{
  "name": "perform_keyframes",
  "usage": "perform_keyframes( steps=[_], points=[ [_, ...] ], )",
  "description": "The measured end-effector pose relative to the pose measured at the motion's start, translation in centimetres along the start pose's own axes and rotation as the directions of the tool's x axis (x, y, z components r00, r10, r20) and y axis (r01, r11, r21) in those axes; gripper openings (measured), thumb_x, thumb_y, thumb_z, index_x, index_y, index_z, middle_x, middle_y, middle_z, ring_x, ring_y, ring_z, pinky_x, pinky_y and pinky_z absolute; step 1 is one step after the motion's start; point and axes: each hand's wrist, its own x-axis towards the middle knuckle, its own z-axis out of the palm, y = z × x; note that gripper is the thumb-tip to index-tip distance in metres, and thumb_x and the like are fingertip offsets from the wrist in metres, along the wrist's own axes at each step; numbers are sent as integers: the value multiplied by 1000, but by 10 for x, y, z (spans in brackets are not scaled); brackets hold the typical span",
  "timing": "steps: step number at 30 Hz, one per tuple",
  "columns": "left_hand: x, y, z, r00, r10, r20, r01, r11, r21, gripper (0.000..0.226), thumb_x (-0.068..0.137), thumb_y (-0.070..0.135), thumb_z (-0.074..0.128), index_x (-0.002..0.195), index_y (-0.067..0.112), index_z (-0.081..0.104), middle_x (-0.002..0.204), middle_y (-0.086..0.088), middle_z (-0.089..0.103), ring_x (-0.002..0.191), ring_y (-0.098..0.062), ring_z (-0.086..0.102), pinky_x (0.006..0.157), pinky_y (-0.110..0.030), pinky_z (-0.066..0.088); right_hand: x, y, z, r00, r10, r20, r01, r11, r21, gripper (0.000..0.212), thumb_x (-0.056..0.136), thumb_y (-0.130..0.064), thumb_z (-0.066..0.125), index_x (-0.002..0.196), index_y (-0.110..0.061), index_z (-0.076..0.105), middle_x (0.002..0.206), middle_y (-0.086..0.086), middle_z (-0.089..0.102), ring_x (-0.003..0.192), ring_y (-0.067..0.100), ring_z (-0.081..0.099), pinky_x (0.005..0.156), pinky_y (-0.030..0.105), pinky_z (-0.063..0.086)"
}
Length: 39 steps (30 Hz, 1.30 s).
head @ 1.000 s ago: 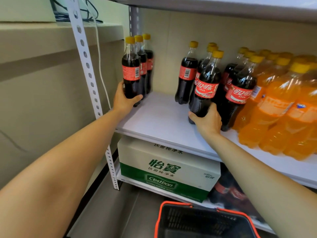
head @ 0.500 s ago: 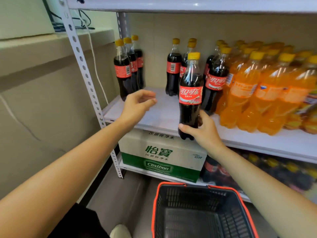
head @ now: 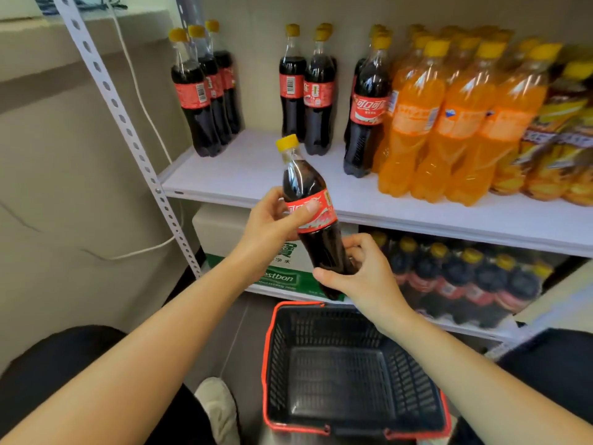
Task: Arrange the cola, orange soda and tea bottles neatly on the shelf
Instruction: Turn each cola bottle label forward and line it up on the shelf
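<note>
Cola bottle (head: 303, 181) held tilted in the air before the shelf (head: 417, 216), above the basket (head: 269, 364); left hand (head: 272, 220) grips its label band, right hand (head: 365, 277) clasps its lower body; judged full, weighty, firm-walled, smooth; label band offers the surest hold.

可口可乐 on shelf cola bottle (head: 367, 107), "estbon" on green carton (head: 276, 277)

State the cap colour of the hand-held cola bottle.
Yellow: the round plastic cap of the dark cola bottle, best in the head view.
</note>
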Motion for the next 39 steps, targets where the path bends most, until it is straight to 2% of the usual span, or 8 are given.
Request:
perform_keyframes(
  steps=[5, 12, 19, 22, 26, 32, 34, 39],
  points=[
    [2, -13, -10, 994, -66, 92, 64, 998, 23, 38, 86, 41, 69, 118, 20, 68, 110, 1, 76, 105, -16, 72, 81, -28, 58, -8, 9, -4, 980, 110, 165, -146, 963, 226, 53, 68, -31, 88, 116, -23, 65, 114, -3, 75, 109, 13, 70, 95, 40, 55],
    [4, -19, -4, 983, -106, 152, 148, 945, -292, 42, 81, 23, 59, 119, 5, 55, 108, -11, 65, 95, -23, 65, 85, -34, 55, -7, 9, -8, 904, 203, 377, -383, 777, 499, 47, 91, -21, 66, 136, -7, 61, 138, 20, 62, 130, 38, 58, 112, 56, 42],
    [5, -20, -11, 997, -77, 27, 80, 979, -189, 42, 80, 27, 75, 118, 14, 64, 107, -4, 71, 95, -16, 70, 75, -27, 56, -4, 5, -4, 906, 215, 364, -414, 625, 661, 39, 94, -33, 56, 128, -15, 63, 112, 8, 72, 94, 21, 71, 72, 43, 60],
    [5, -20, -15, 998, -58, 11, 59, 984, -171, 34, 79, 35, 79, 110, 24, 69, 103, 2, 73, 95, -12, 71, 75, -24, 56, -4, 6, -4, 918, 201, 342, -391, 604, 694, 29, 88, -27, 64, 113, -14, 56, 102, 8, 73, 90, 24, 72, 73, 45, 61],
    [5, -19, -17, 996, -83, -9, 80, 982, -172, 28, 87, 44, 70, 111, 29, 70, 107, 2, 70, 95, -12, 68, 84, -32, 53, -4, 6, -5, 921, 197, 336, -386, 568, 727, 40, 79, -12, 78, 111, -14, 55, 119, 20, 66, 109, 39, 68, 81, 45, 60],
    [5, -14, -17, 994, -91, -53, 66, 931, -360, 40, 86, 33, 72, 119, 16, 56, 98, 5, 74, 92, -14, 72, 78, -29, 57, -3, 11, -10, 886, 232, 402, -463, 506, 728, 28, 86, -25, 73, 109, -11, 69, 118, 21, 72, 112, 44, 69, 81, 43, 61],
    [4, -12, -18, 997, -62, -56, 40, 942, -332, 40, 85, 28, 73, 119, 17, 55, 97, 5, 74, 92, -15, 72, 80, -32, 57, 0, 14, -11, 878, 241, 414, -474, 553, 685, 28, 86, -29, 72, 109, -13, 71, 122, 18, 70, 116, 40, 67, 85, 46, 60],
    [-6, -7, -13, 996, 88, 16, -83, 975, -205, 45, 85, 13, 75, 125, 22, 58, 100, 5, 75, 99, -19, 72, 85, -34, 58, 2, 17, -7, 937, 158, 312, -258, 914, 312, 34, 86, -32, 74, 116, -19, 69, 114, -1, 74, 114, 18, 67, 103, 39, 49]
  ],
)
